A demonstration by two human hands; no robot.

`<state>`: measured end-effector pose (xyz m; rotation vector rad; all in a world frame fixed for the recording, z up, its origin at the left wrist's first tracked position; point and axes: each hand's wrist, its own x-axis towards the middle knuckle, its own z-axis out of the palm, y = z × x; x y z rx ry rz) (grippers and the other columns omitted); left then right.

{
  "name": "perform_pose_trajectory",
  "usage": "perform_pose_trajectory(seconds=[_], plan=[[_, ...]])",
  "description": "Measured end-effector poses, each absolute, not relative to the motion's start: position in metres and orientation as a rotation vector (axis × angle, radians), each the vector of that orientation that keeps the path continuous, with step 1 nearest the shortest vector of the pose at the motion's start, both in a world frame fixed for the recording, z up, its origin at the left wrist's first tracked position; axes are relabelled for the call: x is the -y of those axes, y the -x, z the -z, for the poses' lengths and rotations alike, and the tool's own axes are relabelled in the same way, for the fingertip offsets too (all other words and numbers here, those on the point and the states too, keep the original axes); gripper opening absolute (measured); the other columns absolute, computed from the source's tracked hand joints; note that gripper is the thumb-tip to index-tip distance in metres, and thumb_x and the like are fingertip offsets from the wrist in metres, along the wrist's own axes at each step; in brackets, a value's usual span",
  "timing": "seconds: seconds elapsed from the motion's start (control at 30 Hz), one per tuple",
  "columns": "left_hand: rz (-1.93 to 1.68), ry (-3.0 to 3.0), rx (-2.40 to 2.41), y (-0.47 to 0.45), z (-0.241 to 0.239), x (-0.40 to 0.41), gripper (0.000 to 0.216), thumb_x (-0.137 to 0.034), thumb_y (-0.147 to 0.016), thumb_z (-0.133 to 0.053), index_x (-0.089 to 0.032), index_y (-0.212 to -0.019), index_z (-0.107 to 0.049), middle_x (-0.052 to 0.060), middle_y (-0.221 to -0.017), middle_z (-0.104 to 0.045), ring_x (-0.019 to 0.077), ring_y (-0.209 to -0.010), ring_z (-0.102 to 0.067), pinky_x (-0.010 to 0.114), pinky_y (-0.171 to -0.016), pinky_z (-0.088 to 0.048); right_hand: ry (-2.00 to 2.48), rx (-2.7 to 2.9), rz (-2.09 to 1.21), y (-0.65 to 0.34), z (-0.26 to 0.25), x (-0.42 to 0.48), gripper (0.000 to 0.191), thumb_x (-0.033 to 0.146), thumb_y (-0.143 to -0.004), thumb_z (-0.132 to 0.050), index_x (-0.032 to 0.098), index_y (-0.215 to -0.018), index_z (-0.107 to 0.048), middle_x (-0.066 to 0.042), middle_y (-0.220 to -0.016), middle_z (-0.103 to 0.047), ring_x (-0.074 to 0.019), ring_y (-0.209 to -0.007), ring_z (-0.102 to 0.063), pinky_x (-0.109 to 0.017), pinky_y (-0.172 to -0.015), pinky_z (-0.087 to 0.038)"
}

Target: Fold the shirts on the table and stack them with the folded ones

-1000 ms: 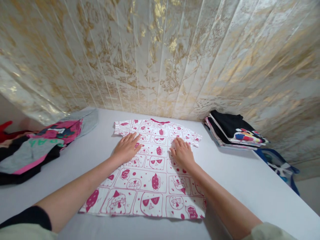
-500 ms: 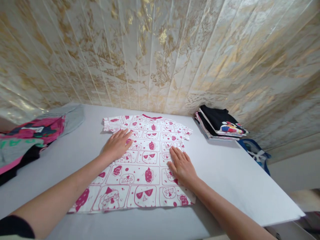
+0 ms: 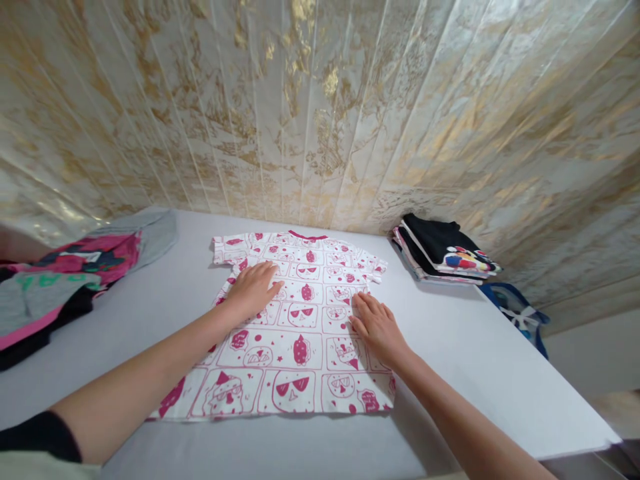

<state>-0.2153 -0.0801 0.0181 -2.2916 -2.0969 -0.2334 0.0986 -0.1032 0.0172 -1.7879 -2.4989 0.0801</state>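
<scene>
A white short-sleeved T-shirt (image 3: 299, 337) with pink cartoon prints and a pink neckband lies spread flat, its collar pointing away from me. My left hand (image 3: 254, 290) rests on its upper left part, palm down with the fingers stretched out. On the shirt's right side lies my right hand (image 3: 379, 327), also palm down and flat, close to the side edge. Neither hand grips the cloth. The hands and forearms hide parts of the shirt's left and right sides.
The shirt lies on a white table (image 3: 450, 360). A stack of folded clothes (image 3: 445, 257), black on top, stands at the back right. Loose clothes (image 3: 95, 267) are heaped at the left. A blue-trimmed bag (image 3: 520, 317) sits beyond the right edge; a gold-patterned curtain (image 3: 310, 120) hangs behind.
Over the shirt, my left hand has slid a little to the right, toward the middle. My right hand has shifted slightly outward to the right edge. The view has moved slightly.
</scene>
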Motion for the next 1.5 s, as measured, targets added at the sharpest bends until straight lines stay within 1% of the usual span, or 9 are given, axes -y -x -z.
perform_pose_trajectory(seconds=[0.13,0.3,0.53,0.73,0.83,0.97,1.1,1.27,1.5], plan=[[0.134,2.177,2.287,0.225,-0.015,0.049,0.060,-0.048,-0.095,-0.029,-0.018,-0.146,-0.039,0.009,-0.156,-0.034,0.0264,-0.143,-0.029,0.047,-0.115,-0.022,1.847,2.445,-0.078,-0.083,-0.021,0.068,0.057,0.045,-0.099,-0.028,0.020,-0.150,-0.033,-0.008,-0.154,-0.036,-0.0235,-0.141,-0.030,-0.042,-0.111,-0.029],[0.125,2.110,2.330,0.232,-0.008,0.029,0.062,-0.051,-0.095,-0.025,-0.025,-0.151,-0.030,0.004,-0.160,-0.024,0.0273,-0.146,-0.021,0.052,-0.115,-0.017,1.946,2.375,0.006,-0.072,-0.008,0.026,0.056,0.043,-0.099,-0.031,0.021,-0.150,-0.033,-0.005,-0.157,-0.029,-0.0274,-0.145,-0.020,-0.042,-0.114,-0.023],[0.145,2.106,2.339,0.239,-0.011,0.006,0.061,-0.051,-0.095,-0.025,-0.027,-0.151,-0.030,0.004,-0.160,-0.024,0.0265,-0.146,-0.021,0.049,-0.116,-0.016,1.857,2.358,0.033,-0.073,0.003,-0.009,0.055,0.043,-0.099,-0.029,0.021,-0.150,-0.034,-0.004,-0.156,-0.033,-0.0248,-0.144,-0.024,-0.040,-0.115,-0.022],[0.171,2.110,2.320,0.240,-0.013,-0.005,0.060,-0.051,-0.096,-0.023,-0.027,-0.151,-0.030,0.004,-0.159,-0.025,0.0271,-0.146,-0.023,0.050,-0.115,-0.017,1.782,2.342,0.016,-0.073,0.002,-0.021,0.053,0.042,-0.099,-0.033,0.021,-0.147,-0.038,-0.006,-0.154,-0.036,-0.0255,-0.142,-0.028,-0.043,-0.113,-0.025],[0.197,2.110,2.293,0.241,-0.013,-0.001,0.058,-0.048,-0.097,-0.024,-0.024,-0.150,-0.032,0.006,-0.158,-0.029,0.0268,-0.145,-0.025,0.049,-0.115,-0.018,1.682,2.327,-0.038,-0.083,-0.003,-0.017,0.049,0.037,-0.098,-0.037,0.019,-0.143,-0.044,-0.008,-0.151,-0.040,-0.0236,-0.140,-0.032,-0.039,-0.112,-0.028],[0.242,2.112,2.251,0.228,-0.014,0.009,0.059,-0.045,-0.097,-0.027,-0.016,-0.149,-0.034,0.010,-0.156,-0.032,0.0281,-0.144,-0.027,0.046,-0.116,-0.019,1.659,2.163,-0.110,-0.115,-0.010,0.007,0.044,0.032,-0.094,-0.042,0.017,-0.135,-0.050,-0.012,-0.133,-0.055,-0.0231,-0.124,-0.049,-0.036,-0.102,-0.040],[0.267,2.407,2.077,0.180,-0.016,0.025,0.060,-0.047,-0.096,-0.031,-0.015,-0.145,-0.040,0.012,-0.155,-0.034,0.0280,-0.142,-0.030,0.044,-0.115,-0.023,1.705,2.026,-0.369,-0.138,-0.013,0.040,0.044,0.030,-0.089,-0.047,0.018,-0.131,-0.051,-0.009,-0.111,-0.064,-0.0204,-0.096,-0.061,-0.034,-0.084,-0.048],[0.324,2.700,1.845,0.118,-0.010,0.044,0.057,-0.049,-0.096,-0.031,-0.021,-0.145,-0.040,0.008,-0.156,-0.033,0.0258,-0.144,-0.028,0.046,-0.117,-0.021,1.630,1.890,-0.795,-0.129,-0.020,0.068,0.049,0.030,-0.086,-0.051,0.022,-0.134,-0.045,-0.004,-0.104,-0.065,-0.0141,-0.075,-0.061,-0.028,-0.070,-0.049],[0.337,2.683,1.830,0.113,0.002,0.049,0.058,-0.051,-0.097,-0.030,-0.024,-0.147,-0.036,0.005,-0.158,-0.028,0.0244,-0.147,-0.021,0.046,-0.118,-0.015,1.671,1.692,-1.128,-0.130,-0.034,0.102,0.054,0.036,-0.085,-0.052,0.020,-0.136,-0.041,-0.001,-0.090,-0.060,-0.0122,-0.061,-0.057,-0.026,-0.056,-0.045]])
